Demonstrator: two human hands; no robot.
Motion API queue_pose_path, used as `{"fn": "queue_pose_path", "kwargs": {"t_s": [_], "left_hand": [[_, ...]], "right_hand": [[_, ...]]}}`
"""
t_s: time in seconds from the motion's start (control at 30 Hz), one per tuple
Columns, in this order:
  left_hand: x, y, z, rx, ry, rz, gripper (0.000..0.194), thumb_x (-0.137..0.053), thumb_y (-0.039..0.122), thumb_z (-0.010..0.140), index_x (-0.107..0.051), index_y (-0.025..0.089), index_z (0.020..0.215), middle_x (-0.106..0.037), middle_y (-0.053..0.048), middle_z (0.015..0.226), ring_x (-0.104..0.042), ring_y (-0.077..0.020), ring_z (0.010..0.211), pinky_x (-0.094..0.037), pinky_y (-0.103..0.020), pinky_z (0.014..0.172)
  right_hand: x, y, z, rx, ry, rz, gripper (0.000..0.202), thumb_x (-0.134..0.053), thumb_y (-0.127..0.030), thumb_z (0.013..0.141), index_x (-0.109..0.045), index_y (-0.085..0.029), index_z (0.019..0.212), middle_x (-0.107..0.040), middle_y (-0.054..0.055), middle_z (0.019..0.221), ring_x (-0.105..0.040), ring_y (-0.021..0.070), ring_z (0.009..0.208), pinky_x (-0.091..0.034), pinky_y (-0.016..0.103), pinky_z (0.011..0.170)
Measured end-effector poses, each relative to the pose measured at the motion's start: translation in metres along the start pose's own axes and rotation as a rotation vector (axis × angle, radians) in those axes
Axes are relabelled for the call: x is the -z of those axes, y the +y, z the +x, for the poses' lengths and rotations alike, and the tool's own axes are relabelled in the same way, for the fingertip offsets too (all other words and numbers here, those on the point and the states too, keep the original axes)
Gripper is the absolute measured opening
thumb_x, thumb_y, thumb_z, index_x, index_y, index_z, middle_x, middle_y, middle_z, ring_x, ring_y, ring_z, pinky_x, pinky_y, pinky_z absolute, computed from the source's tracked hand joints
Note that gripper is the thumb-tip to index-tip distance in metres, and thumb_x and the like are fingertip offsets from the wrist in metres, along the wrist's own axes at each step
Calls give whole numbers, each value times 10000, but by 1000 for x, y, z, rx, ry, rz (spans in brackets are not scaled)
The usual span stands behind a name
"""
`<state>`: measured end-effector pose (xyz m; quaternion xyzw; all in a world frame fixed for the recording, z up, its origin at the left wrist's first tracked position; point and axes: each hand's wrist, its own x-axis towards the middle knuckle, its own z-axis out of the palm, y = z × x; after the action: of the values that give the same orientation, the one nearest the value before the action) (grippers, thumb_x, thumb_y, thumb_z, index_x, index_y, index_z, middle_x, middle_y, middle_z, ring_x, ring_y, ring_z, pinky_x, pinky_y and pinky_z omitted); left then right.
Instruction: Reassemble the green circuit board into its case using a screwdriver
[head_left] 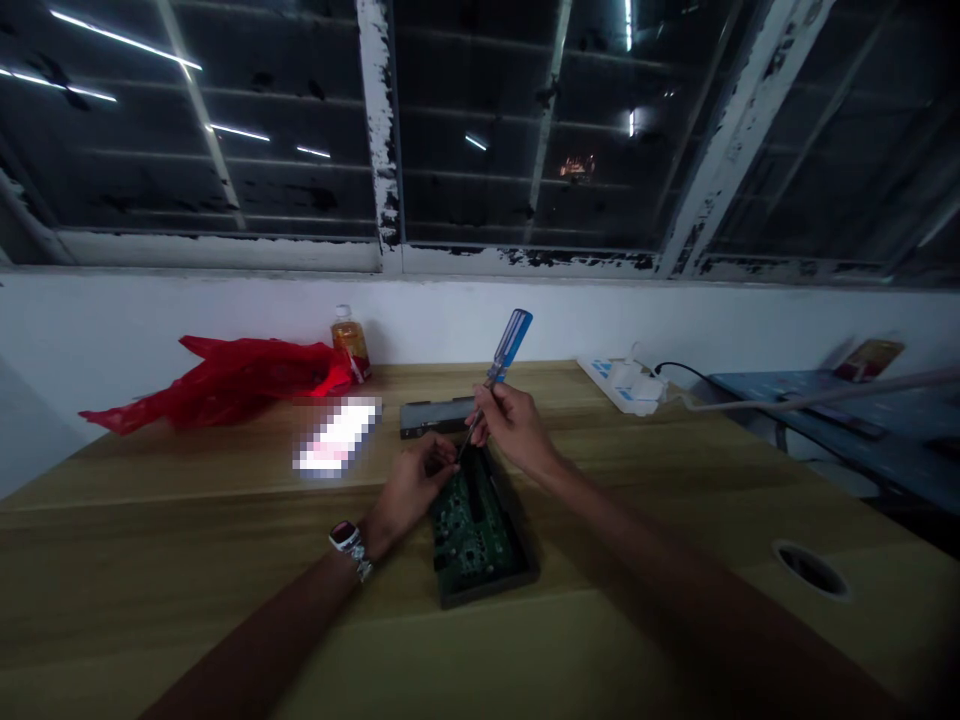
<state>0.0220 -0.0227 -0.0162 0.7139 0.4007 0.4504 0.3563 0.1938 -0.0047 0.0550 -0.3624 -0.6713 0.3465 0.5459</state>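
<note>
A screwdriver (512, 343) with a blue and clear handle is pinched by its shaft in my right hand (511, 425), its handle pointing up and its tip down. Beneath the tip lies an open dark case holding a green circuit board (474, 530). My left hand (418, 478) is at the board's far left corner, fingers closed close to the screwdriver's tip; whatever they pinch is too small or hidden to make out. Just behind the case, a flat dark grey cover-like piece (431, 417) rests on the table, partly hidden by my hands.
On the wooden table (187, 590), a bright blurred-out rectangle (339, 436) lies left of my hands. Behind it are a red plastic bag (240, 378) and a drink bottle (351, 345). A white power strip (619, 385) with cables sits back right. A round cable hole (811, 570) opens at right.
</note>
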Motion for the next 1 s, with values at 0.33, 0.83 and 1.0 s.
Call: {"fn": "queue_pose_path", "kwargs": {"t_s": [0.33, 0.83, 1.0], "left_hand": [[9, 14, 6, -360, -23, 595, 223, -557, 222, 909, -607, 198, 1124, -606, -105, 1150, -547, -276, 1113, -455, -458, 980], [28, 20, 7, -214, -36, 593, 191, -589, 207, 869, -717, 236, 1008, -697, -89, 1049, -649, -267, 969, -506, -389, 857], [5, 25, 20, -181, 11, 276, 151, -658, 267, 854, -725, 235, 985, -752, -36, 1009, -685, -235, 927, -507, -349, 871]], "right_hand": [[13, -12, 8, 23, -3, -190, 421, -470, -559, 940, -532, -194, 738, -597, -22, 557, -590, 109, 392, -497, 208, 374], [7, 1, 8, 58, -34, -218, 400, -468, -538, 949, -548, -196, 758, -630, -2, 614, -601, 118, 417, -494, 228, 402], [2, 2, 10, 79, -55, -254, 381, -494, -521, 946, -555, -199, 752, -629, -9, 603, -600, 120, 420, -485, 225, 415]]}}
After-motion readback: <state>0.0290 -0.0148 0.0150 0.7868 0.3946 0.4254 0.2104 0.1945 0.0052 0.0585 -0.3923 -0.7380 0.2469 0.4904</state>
